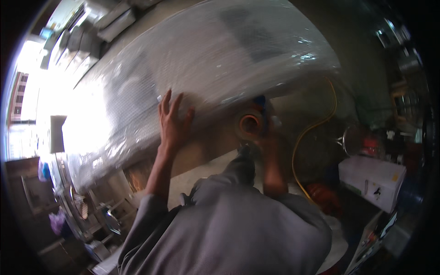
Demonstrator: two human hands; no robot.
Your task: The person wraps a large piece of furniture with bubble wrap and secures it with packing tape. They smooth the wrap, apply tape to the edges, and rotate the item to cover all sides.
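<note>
A large, long item wrapped in clear bubble wrap (pixel 197 59) stretches across in front of me, with darker patches showing through the plastic. My left hand (pixel 172 120) lies on the near edge of the wrap, fingers spread and holding nothing. Lower and to the right, my right hand (pixel 267 135) is closed around a tape dispenser (pixel 262 101) with a blue part on top. Its round orange-brown tape roll (pixel 250 124) faces me, just under the wrapped item's near edge. The right fingers are partly hidden and blurred.
A yellow hose (pixel 300 137) curves along the floor on the right. Beyond it stands a white box (pixel 372 182). Stacked wrapped packages (pixel 75 46) are at the far left, near a bright opening. Metal framing (pixel 98 213) stands at the lower left.
</note>
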